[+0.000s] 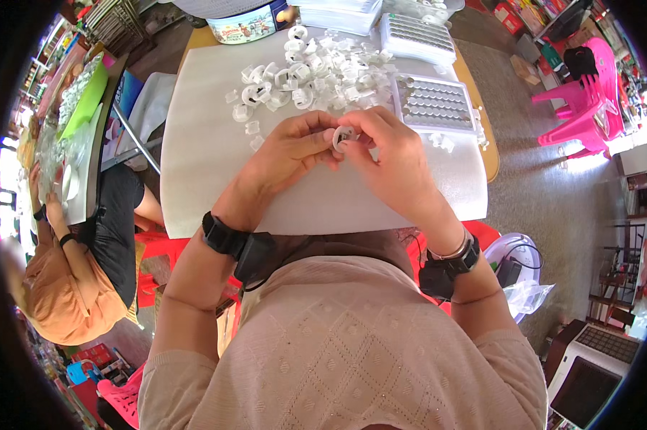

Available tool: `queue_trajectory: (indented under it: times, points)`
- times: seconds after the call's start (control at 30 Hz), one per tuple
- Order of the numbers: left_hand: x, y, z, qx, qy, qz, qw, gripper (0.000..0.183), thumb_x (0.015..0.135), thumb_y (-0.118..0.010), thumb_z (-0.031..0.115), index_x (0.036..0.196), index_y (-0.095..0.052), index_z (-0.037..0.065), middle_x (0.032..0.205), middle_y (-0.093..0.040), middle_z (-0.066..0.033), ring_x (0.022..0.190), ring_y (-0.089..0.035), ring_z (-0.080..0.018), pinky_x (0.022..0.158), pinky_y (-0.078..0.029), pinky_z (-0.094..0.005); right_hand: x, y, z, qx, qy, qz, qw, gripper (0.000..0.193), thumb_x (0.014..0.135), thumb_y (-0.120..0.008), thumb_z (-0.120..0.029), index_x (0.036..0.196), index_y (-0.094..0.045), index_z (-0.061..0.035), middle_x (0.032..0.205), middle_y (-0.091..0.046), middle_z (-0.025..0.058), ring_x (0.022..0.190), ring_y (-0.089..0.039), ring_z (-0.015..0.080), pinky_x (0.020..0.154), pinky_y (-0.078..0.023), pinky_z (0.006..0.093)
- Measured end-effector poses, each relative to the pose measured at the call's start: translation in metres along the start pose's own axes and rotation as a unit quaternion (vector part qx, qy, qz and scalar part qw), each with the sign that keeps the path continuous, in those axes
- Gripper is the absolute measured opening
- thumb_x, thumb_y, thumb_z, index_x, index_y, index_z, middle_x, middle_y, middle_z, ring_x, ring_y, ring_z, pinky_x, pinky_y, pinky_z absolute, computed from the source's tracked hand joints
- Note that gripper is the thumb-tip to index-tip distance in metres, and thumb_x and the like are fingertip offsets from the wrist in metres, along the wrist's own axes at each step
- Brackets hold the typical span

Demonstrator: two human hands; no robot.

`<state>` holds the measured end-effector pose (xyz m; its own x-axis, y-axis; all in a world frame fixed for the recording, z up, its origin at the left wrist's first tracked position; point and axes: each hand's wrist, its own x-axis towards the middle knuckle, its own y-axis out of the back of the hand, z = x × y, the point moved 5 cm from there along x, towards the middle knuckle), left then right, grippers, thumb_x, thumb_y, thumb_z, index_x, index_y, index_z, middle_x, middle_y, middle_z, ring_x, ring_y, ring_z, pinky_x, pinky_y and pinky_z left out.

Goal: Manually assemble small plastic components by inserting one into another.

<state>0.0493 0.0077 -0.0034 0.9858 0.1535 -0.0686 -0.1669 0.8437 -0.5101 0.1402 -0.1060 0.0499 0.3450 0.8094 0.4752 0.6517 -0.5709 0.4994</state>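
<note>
Above the white foam mat [209,165], my two hands meet around a small white ring-shaped plastic part [343,134] with something dark in its centre. My left hand [295,147] pinches its left side between thumb and fingers. On the other side, the thumb and fingers of my right hand [389,147] are closed on the same part. A heap of similar white and clear plastic pieces [316,75] lies just beyond my hands. To the right of the heap sits a white tray [474,118] with rows of ridged grey slots.
Stacked trays [418,37] and a blue printed tub [250,25] stand at the table's far edge. Loose clear pieces [442,142] lie below the slotted tray. At left, a person in an orange top [80,301] works at another table. Pink chairs [588,107] stand at right.
</note>
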Motion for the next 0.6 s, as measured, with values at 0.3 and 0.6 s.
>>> queue_trajectory:
  times: [0.3, 0.6]
  points:
    - [0.003, -0.002, -0.009, -0.003, -0.016, 0.033, 0.999, 0.022, 0.093, -0.055, 0.013, 0.109, -0.054, -0.002, 0.095, -0.061, -0.0074, 0.083, -0.06, -0.0144, 0.073, -0.051, -0.0279, -0.003, -0.002, -0.013, -0.134, 0.066, 0.03, 0.988, 0.016, 0.074, -0.062, -0.007, 0.089, -0.055, -0.0033, 0.077, -0.055, 0.0111, 0.066, -0.059, 0.0306, 0.057, -0.048, 0.0398]
    - [-0.001, -0.003, -0.002, 0.021, -0.026, 0.04, 0.999, 0.025, 0.091, -0.06, 0.018, 0.107, -0.056, 0.0, 0.095, -0.062, -0.0074, 0.082, -0.059, -0.0143, 0.07, -0.05, -0.0287, -0.004, -0.001, -0.007, -0.102, 0.07, 0.043, 0.991, 0.019, 0.073, -0.063, -0.006, 0.09, -0.056, -0.0026, 0.078, -0.055, 0.0124, 0.068, -0.059, 0.0305, 0.059, -0.048, 0.0402]
